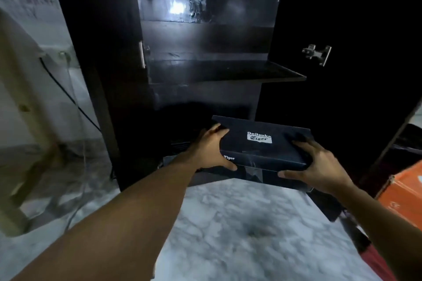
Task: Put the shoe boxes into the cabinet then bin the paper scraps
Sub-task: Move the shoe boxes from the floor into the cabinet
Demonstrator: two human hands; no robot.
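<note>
Before the open cabinet (205,70), both hands, left (209,148) and right (319,166), grip a dark shoe box (262,143) by its ends, its lid closed.

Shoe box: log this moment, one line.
left hand: holds black shoe box | right hand: same | box: low, at open cabinet front

marbled floor (239,223) carries the black cabinet (205,70), orange box (403,191) beside it
</note>
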